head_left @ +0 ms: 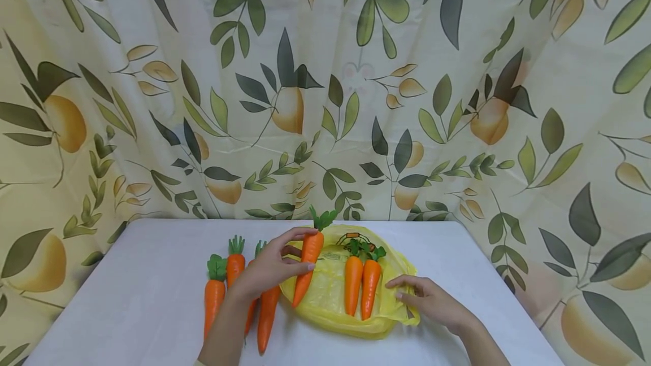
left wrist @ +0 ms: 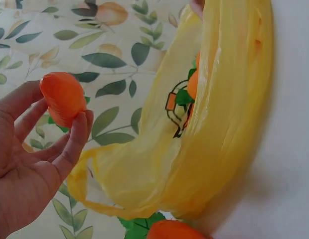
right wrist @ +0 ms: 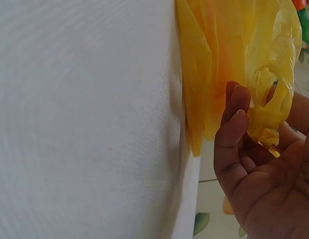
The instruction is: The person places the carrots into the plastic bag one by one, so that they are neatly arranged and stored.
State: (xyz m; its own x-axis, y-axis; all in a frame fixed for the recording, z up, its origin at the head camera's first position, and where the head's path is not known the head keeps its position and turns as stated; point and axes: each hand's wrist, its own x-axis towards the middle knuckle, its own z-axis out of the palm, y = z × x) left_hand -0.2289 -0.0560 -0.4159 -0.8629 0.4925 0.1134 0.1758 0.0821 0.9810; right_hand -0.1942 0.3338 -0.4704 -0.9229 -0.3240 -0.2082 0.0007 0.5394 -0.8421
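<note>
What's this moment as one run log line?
left hand: holds carrot; right hand: holds bag; two carrots: inside bag; other carrots: on table

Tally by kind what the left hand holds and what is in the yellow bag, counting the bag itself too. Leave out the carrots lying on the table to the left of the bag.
Carrots: 3 (2 in the yellow bag, 1 in the left hand)
Yellow bag: 1
Total: 4

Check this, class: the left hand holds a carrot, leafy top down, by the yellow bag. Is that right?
Not quite: the leafy top points up, as the head view shows. The left hand does hold a carrot by the yellow bag.
</note>
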